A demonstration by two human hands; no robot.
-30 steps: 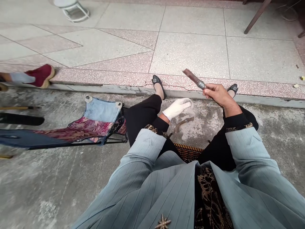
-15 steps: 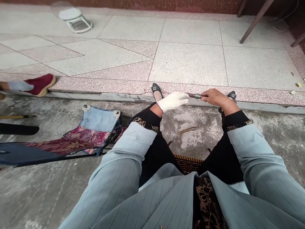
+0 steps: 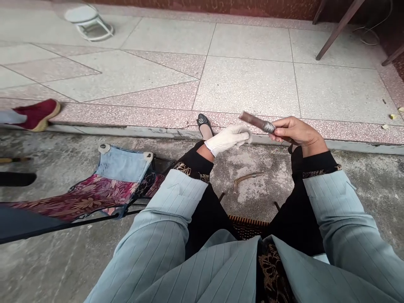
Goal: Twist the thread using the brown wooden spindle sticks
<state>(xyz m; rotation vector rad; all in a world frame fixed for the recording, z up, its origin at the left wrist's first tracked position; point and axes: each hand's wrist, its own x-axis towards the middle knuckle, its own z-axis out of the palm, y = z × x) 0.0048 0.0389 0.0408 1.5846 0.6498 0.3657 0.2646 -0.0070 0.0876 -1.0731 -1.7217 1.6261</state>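
My right hand is bare and closed round the handle of a brown, rusty-looking blade with a metal collar; the blade points up and to the left. My left hand wears a white glove, its fingers curled just below the blade, with a pale greyish wad at the fingertips that I cannot name. Both hands are held above the rough concrete between my knees. A thin curved brown piece lies on the ground under them. My black shoe rests against the step.
A folding stool with a floral and denim cloth seat lies to my left. Another person's red shoe rests on the tiled step. A white stool stands far left, dark furniture legs far right. A woven seat is under me.
Half a second ago the gloved hand lay over the level blade. Now the blade is tilted up to the left and the gloved hand has slid off, just below it.
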